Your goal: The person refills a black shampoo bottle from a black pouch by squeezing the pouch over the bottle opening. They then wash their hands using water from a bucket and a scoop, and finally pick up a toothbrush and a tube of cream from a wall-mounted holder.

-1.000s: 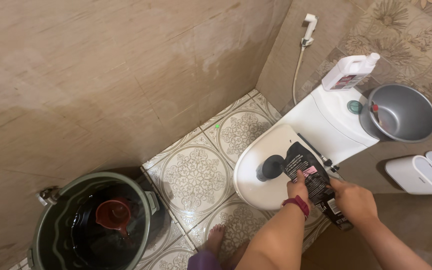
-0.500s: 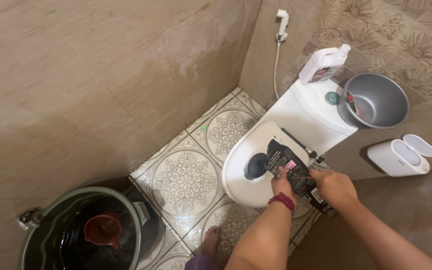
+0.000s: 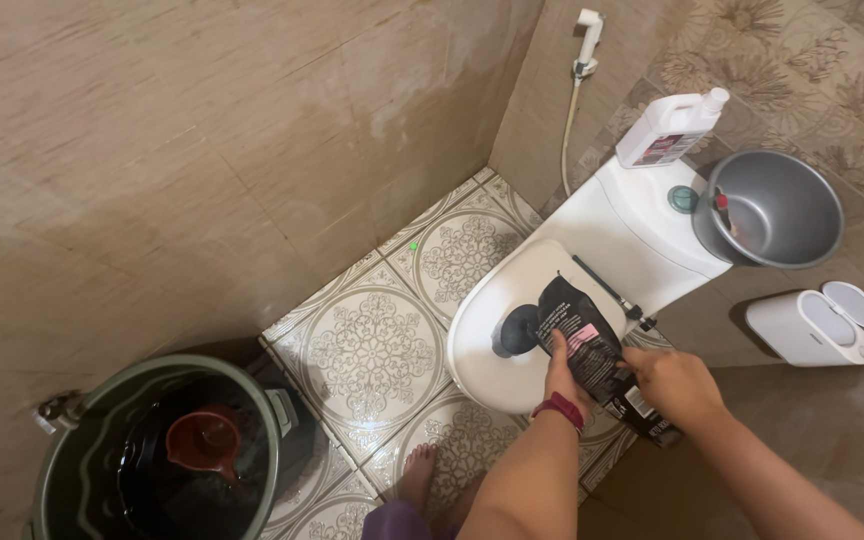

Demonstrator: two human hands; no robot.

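One head-worn camera looks steeply down from standing height, facing the corner where the toilet (image 3: 552, 300) stands on patterned floor tiles (image 3: 372, 350).

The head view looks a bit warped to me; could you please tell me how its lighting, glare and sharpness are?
Head view: warm, even light; wide-angle bending of the walls at the edges; soft sheen on the white toilet lid; black pouch and both hands, left hand and right hand, reasonably sharp; dark bucket interior underexposed.
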